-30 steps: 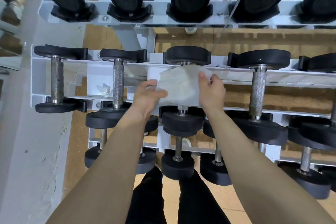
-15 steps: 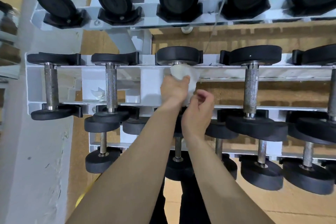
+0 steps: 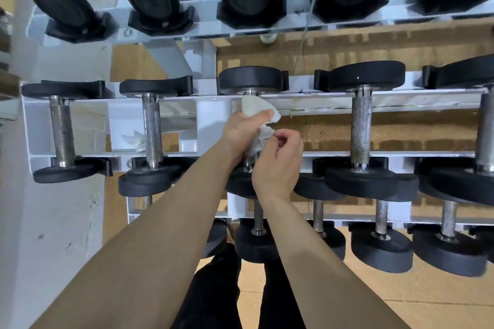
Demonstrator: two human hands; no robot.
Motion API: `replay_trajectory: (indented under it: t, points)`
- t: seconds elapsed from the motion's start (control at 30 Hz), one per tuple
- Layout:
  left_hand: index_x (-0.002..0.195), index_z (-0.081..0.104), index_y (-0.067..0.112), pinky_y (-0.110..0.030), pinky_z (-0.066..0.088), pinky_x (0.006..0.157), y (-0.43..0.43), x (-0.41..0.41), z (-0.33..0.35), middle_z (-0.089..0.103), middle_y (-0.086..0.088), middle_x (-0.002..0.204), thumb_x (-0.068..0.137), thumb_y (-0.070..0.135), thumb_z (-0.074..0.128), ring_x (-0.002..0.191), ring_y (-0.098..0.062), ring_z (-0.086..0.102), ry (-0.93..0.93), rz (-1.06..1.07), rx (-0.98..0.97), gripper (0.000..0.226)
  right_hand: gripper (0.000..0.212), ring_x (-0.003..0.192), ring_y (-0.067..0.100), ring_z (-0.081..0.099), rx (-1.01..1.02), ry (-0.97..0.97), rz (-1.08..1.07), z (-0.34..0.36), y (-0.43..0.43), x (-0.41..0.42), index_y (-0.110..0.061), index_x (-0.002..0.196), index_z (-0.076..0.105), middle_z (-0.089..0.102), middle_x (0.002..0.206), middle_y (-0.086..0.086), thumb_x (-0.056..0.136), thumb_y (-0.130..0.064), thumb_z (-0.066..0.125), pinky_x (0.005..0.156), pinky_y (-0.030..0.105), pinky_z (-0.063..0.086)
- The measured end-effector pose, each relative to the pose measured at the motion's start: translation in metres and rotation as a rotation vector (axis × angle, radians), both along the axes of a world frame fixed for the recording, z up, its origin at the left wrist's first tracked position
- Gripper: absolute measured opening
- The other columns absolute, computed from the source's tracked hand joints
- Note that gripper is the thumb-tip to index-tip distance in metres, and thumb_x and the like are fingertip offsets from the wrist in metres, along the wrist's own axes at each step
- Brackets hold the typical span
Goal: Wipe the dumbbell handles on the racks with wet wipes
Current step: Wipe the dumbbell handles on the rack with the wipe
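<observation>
Wet wipe (image 3: 255,108) now bunched on the bar: the scrub has begun.

Head view: a second ago you held it spread flat between both hands. Now your left hand (image 3: 240,129) has its fingers closed round it, wrapping the handle (image 3: 249,165) of the third dumbbell (image 3: 250,79) on the middle rack (image 3: 414,100). Your right hand (image 3: 278,160) has dropped to the wipe's lower tail, fingers curled; whether they pinch it or merely brush it, I cannot tell. The next handle (image 3: 361,125) to your right probably awaits its turn.

Bare left forearm (image 3: 165,222), bare right forearm (image 3: 302,248), black trousers (image 3: 213,288) covering both legs, visible between the arms
</observation>
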State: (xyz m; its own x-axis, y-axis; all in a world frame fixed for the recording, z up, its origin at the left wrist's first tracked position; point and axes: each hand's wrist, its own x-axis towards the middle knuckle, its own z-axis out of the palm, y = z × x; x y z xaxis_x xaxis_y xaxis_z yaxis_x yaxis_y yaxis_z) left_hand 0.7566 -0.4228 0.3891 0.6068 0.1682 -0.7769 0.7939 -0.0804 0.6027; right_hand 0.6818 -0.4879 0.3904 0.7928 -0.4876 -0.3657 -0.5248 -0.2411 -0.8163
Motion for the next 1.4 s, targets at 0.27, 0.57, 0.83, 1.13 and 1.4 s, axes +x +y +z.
replay_trajectory:
  t: [0.27,0.57,0.83,1.13,1.4]
  points:
    - [0.108,0.065,0.008,-0.031,0.055,0.075,-0.017,0.006,0.000,0.068,-0.007,0.094,0.082,0.026,0.079,0.085,-0.024,0.067,0.008,0.061,0.239,0.035,0.016,0.099,0.014,0.052,-0.040,-0.007,-0.011,-0.001,0.001,0.001,-0.020,0.111,0.052,0.055,0.114,-0.004,0.097,-0.014,0.047,0.078,0.032,0.043]
    - [0.087,0.063,0.011,-0.023,0.053,0.058,0.017,0.012,0.001,0.061,-0.001,0.066,0.095,0.021,0.063,0.059,-0.011,0.063,0.175,0.111,-0.579,0.012,0.014,0.098,0.007,0.048,-0.012,0.034,-0.014,-0.001,0.002,0.002,-0.024,0.112,0.050,0.053,0.116,-0.008,0.101,-0.016,0.045,0.081,0.026,0.036]
    - [0.097,0.065,0.009,-0.024,0.037,0.054,-0.011,-0.012,-0.007,0.063,-0.001,0.082,0.091,0.033,0.066,0.076,-0.021,0.062,-0.076,-0.249,0.402,0.025,0.014,0.103,0.013,0.052,-0.023,0.042,-0.035,0.002,0.003,0.003,-0.020,0.114,0.052,0.055,0.117,-0.004,0.103,-0.018,0.045,0.085,0.031,0.041]
    - [0.086,0.068,0.010,-0.026,0.053,0.059,0.003,0.025,0.002,0.067,-0.001,0.068,0.083,0.021,0.081,0.062,-0.017,0.065,-0.106,0.096,-0.244,0.017,0.014,0.101,0.012,0.053,-0.014,-0.010,-0.039,0.000,0.003,0.002,-0.018,0.111,0.054,0.057,0.114,-0.002,0.101,-0.013,0.045,0.083,0.024,0.038]
    - [0.114,0.067,0.013,-0.033,0.053,0.080,0.033,-0.019,-0.003,0.074,-0.007,0.097,0.093,0.035,0.070,0.086,-0.018,0.068,0.013,-0.302,-0.242,0.030,0.015,0.100,0.014,0.052,-0.015,0.032,-0.013,0.000,0.001,0.004,-0.017,0.114,0.054,0.056,0.116,-0.002,0.103,-0.018,0.044,0.079,0.026,0.035]
